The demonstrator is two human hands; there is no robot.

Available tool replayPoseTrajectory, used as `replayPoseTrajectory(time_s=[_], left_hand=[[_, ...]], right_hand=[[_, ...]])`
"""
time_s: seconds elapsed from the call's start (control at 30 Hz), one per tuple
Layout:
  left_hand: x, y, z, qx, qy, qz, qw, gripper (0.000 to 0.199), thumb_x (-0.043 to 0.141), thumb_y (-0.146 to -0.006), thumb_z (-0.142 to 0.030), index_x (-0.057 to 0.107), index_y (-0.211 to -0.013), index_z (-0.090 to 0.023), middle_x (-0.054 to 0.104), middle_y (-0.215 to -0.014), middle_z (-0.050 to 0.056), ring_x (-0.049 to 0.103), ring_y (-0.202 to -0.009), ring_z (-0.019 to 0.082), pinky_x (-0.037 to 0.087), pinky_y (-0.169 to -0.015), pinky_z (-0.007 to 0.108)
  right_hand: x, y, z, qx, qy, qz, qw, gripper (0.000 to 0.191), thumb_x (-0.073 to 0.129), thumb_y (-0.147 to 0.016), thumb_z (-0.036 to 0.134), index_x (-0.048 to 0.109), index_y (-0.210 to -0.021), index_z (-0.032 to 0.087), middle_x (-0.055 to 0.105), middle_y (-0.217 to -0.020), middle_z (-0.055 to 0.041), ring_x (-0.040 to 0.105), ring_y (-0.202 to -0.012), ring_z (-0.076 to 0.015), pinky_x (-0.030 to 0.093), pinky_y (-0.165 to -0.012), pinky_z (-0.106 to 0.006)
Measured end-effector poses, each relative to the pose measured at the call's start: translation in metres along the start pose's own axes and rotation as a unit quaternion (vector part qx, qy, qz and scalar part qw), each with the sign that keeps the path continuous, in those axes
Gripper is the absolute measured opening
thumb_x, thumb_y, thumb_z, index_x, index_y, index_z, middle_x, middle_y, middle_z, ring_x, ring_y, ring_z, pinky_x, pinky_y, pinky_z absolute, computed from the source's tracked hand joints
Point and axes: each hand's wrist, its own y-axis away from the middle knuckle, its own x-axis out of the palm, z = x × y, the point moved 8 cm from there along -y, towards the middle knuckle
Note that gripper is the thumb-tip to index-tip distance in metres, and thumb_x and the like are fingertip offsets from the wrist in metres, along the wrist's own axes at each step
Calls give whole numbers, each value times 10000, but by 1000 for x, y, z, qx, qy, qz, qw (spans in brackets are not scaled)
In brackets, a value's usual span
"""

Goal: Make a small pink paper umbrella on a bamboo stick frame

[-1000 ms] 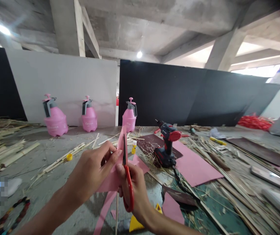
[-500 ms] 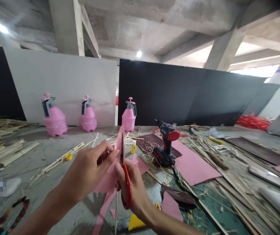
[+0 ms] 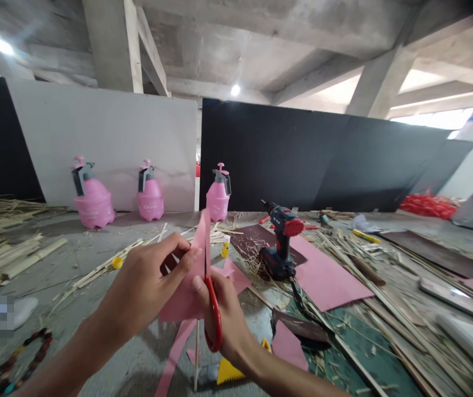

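Between thumb and fingers, my left hand (image 3: 154,275) pinches a sheet of pink paper (image 3: 178,302) held up above the work surface. My right hand (image 3: 226,309) grips red-handled scissors (image 3: 215,320), their blades pointing up and away along the paper's right side. A narrow flap of the paper stands up at the blades. My fingers hide part of the scissor handles. Below the hands lie a pink paper strip (image 3: 175,358), a thin stick (image 3: 197,358) and a yellow toothed scraper (image 3: 229,373).
A cordless drill (image 3: 281,237) stands right of my hands, beside a large pink sheet (image 3: 329,275). Three pink spray bottles (image 3: 218,198) line the back by the panels. A small glue bottle (image 3: 225,248), bamboo strips (image 3: 25,259) and a beaded bracelet (image 3: 25,358) lie about.
The scissor blades have drawn closer together along the paper. Both hands stay in nearly the same place, and the paper has shifted slightly.
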Motion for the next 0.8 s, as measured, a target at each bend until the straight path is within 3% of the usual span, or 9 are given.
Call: replayPoseTrajectory(time_s=[0.17, 0.4, 0.63, 0.8], left_hand=[[-1, -2, 11, -31, 2, -38, 999, 243, 503, -1010, -424, 641, -951, -233, 668, -720, -55, 577, -586, 101, 436, -586, 213], [0, -3, 9, -35, 2, -52, 998, 261, 500, -1006, -430, 632, -929, -219, 641, -680, -47, 557, -562, 109, 425, -557, 213], [-18, -1, 9, -47, -11, -134, 990, 230, 530, -988, -372, 598, -844, -207, 562, -596, -70, 511, -491, 87, 402, -508, 190], [-31, 1, 14, -62, 3, -188, 980, 177, 538, -983, -327, 612, -884, -200, 629, -672, -45, 599, -579, 95, 453, -560, 177]], right_hand=[[6, 2, 3, 1, -15, 22, 1000, 377, 676, -890, 487, 482, -745, 197, 377, -693, 46, 320, -625, -114, 295, -544, -237], [7, 3, -4, 15, -14, 30, 999, 420, 582, -927, 583, 513, -795, 191, 442, -695, 35, 378, -620, -119, 322, -548, -242], [8, 2, -1, 15, 17, 24, 999, 404, 604, -901, 556, 482, -765, 196, 411, -709, 37, 364, -645, -124, 314, -564, -245], [6, -1, -2, 19, 14, 24, 999, 403, 616, -898, 551, 465, -771, 201, 409, -717, 38, 372, -652, -125, 327, -581, -250]])
